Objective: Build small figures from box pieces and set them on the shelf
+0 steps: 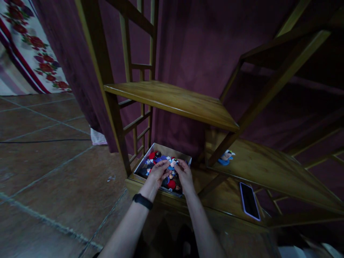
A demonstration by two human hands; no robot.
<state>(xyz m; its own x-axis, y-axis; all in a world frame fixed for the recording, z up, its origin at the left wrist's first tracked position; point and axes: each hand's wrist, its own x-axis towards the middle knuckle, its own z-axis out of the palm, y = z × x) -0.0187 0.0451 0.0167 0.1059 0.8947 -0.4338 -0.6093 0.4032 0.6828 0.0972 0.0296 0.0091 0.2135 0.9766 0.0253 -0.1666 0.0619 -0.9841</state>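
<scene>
Both my hands meet over an open cardboard box (185, 156) on the low wooden shelf. Between their fingertips is a small figurine (172, 163), white on top with a blue base. My left hand (159, 172), with a dark band on its wrist, pinches the figurine from the left. From the right, the fingers of my right hand (184, 172) close on the same figurine. Beneath them the box holds several small toy figures in red, blue, black and white, partly covered by my hands. Another figurine (225, 158) with a blue base stands on the shelf to the right.
A wooden shelf board (172, 102) juts out above the box, with slanted posts on both sides. A phone (249, 200) in a light purple case lies on the lower right board. Purple curtain (188, 53) hangs behind. Tiled floor (59, 186) spreads to the left.
</scene>
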